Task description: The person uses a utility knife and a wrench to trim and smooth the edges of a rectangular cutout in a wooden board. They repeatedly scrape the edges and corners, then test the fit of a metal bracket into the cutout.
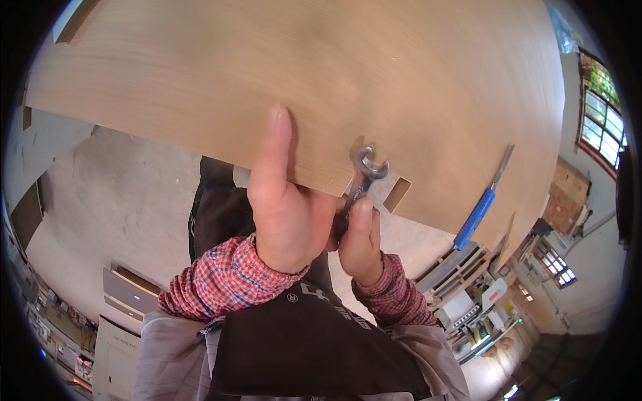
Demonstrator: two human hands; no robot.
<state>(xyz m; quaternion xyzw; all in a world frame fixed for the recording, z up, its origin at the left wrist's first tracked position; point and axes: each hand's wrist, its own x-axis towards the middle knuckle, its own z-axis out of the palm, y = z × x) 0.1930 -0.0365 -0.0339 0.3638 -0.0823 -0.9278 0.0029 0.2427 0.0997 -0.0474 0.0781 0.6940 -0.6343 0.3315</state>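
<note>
My right hand [361, 244] is closed around a silver open-end wrench [366, 174], its thumb pressed along the shank. The wrench's jaw points up and away, over the front edge of a large light-brown wooden panel [401, 87]. Beside it, my left hand [287, 207] has its thumb stretched out over the panel. The other left fingers reach toward the wrench's lower end and are mostly hidden, so I cannot tell whether they touch it. Just right of the wrench jaw, a rectangular notch [397, 195] is cut in the panel's edge.
On the panel at right lies a blue-handled tool with a thin metal blade [476, 217], its handle by the edge. Below the panel is a concrete floor [127, 200]. Stacked boards [461, 267] stand at the lower right, and a grey cabinet [117, 354] at the lower left.
</note>
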